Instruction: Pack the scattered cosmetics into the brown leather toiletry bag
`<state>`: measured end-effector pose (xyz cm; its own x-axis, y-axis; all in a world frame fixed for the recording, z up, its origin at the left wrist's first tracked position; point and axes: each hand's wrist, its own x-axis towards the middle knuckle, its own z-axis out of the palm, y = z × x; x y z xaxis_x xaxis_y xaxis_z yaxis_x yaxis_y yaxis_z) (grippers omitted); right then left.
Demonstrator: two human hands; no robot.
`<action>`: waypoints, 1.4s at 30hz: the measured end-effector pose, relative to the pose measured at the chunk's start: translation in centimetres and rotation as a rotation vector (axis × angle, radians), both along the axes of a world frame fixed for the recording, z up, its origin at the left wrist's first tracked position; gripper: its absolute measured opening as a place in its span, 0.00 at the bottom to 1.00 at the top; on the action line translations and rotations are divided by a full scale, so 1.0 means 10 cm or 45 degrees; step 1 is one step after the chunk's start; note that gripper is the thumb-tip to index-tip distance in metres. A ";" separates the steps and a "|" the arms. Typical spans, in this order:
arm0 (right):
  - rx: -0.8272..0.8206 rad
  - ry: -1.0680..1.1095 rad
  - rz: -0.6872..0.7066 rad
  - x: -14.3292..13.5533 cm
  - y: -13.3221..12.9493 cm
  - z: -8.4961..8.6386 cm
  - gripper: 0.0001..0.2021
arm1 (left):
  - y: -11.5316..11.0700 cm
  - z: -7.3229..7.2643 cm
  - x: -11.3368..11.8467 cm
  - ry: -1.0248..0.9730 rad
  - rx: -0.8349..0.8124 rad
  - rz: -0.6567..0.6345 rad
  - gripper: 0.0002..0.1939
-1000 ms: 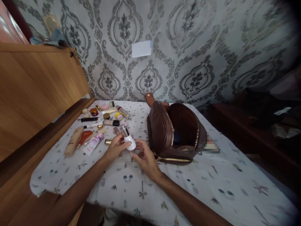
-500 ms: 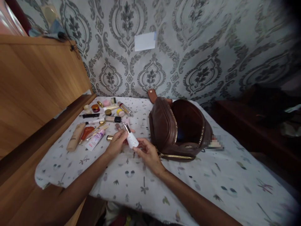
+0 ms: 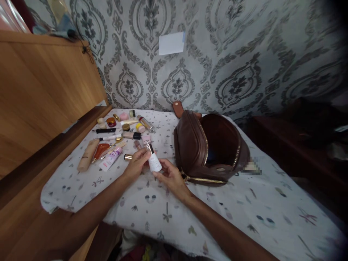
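Note:
A small white pump bottle (image 3: 154,162) with a silver neck is held above the printed cloth, tilted a little. My left hand (image 3: 137,164) grips it near the collar, thumb in front. My right hand (image 3: 170,177) pinches it around the base from the right side. Close to my left hand lie a gold-capped tube (image 3: 127,157), mostly covered by the fingers, and a purple-and-white tube (image 3: 111,159). A brown leather bag (image 3: 190,145) stands unzipped to the right of my right hand, its inside dark.
Several cosmetics lie on the left part of the cloth, among them a beige tube (image 3: 88,155), a foundation bottle (image 3: 131,135) and a red jar (image 3: 111,121). A wooden panel (image 3: 49,87) borders the left; a patterned wall (image 3: 176,85) stands behind.
The pump bottle has turned slightly in my fingers and stands a bit more upright. Both hands keep their hold; the view has shifted slightly.

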<state>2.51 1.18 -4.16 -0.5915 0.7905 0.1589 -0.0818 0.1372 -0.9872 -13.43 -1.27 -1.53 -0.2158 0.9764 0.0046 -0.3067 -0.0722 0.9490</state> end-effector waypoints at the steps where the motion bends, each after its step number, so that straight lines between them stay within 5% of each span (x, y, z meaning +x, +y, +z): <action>1: -0.014 0.001 0.012 0.00 0.00 0.00 0.22 | 0.00 0.00 0.00 0.003 -0.007 0.003 0.25; 15: 0.022 -0.016 0.062 0.04 -0.03 0.09 0.20 | 0.00 0.11 -0.02 -0.035 0.002 -0.005 0.25; 25: 0.003 -0.017 0.084 0.06 -0.03 0.12 0.22 | 0.02 0.01 -0.07 0.021 0.039 0.003 0.24; 42: 0.131 -0.096 -0.202 0.02 -0.01 -0.03 0.21 | 0.03 0.03 -0.07 -0.011 0.029 -0.019 0.22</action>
